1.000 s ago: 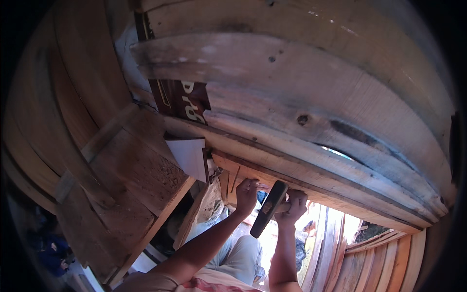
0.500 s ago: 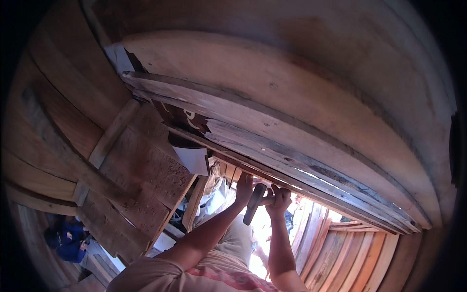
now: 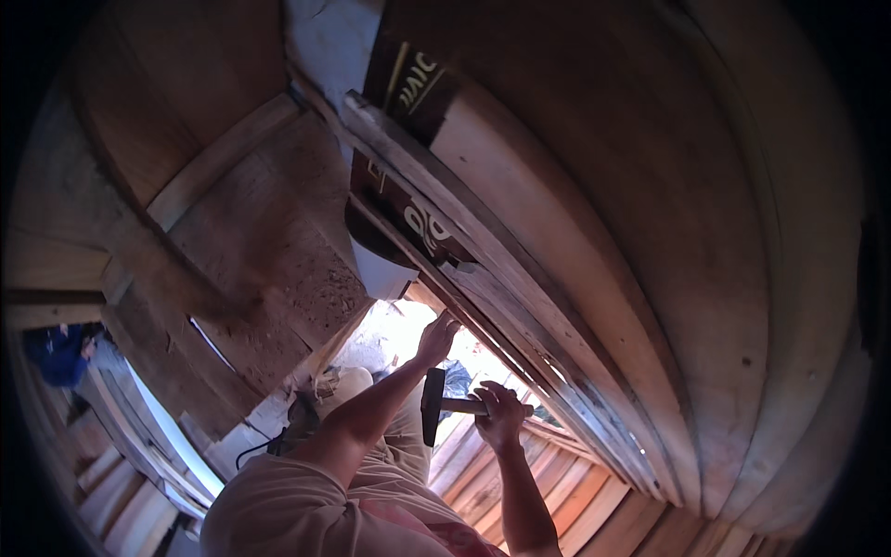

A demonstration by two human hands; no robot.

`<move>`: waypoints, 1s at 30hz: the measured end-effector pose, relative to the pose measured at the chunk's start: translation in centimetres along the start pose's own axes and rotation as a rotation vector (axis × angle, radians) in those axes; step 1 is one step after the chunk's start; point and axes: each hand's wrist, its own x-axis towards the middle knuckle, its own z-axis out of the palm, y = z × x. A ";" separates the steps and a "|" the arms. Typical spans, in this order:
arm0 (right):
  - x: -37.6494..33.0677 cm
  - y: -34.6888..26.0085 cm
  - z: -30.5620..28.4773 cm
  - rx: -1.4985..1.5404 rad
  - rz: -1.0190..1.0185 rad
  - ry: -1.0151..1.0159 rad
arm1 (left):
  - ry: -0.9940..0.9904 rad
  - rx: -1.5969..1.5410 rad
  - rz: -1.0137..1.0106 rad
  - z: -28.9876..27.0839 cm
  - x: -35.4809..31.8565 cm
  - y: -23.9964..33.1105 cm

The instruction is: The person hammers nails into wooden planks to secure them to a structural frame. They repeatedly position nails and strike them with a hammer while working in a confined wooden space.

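A hammer (image 3: 432, 408) with a dark head and a pale handle is held in my right hand (image 3: 501, 418), its fingers wrapped round the handle. Its head points left, a little below my left hand (image 3: 437, 340) and apart from it. My left hand is raised to the lower edge of a long wooden plank (image 3: 529, 255), with its fingers drawn together there. What they pinch, if anything, is too small to make out. The plank slants from upper left to lower right above both hands.
Curved wooden boards (image 3: 724, 278) cover the upper right. A rough wooden panel (image 3: 269, 241) hangs at the left, with a dark printed board (image 3: 418, 218) beside the plank. More planks (image 3: 548, 483) line the lower right. A person in blue (image 3: 60, 357) is at the far left.
The view has turned, so the plank slants more steeply. The hammer has come down and left, away from the plank. My left hand stays by the plank's edge.
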 end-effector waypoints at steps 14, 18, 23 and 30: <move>1.3 3.5 -6.2 0.037 -0.102 -0.460 | 0.081 0.206 -0.114 -2.2 -0.4 1.5; 0.5 4.9 -5.8 0.031 -0.087 -0.517 | 0.020 0.212 -0.073 -1.3 0.1 -0.5; 3.5 0.3 -4.7 0.266 -0.236 -0.603 | 0.146 0.097 -0.061 -0.2 -0.2 -0.5; 9.6 -11.3 -1.0 -0.185 -0.311 -0.972 | 0.406 -0.253 0.189 0.3 -0.1 -1.3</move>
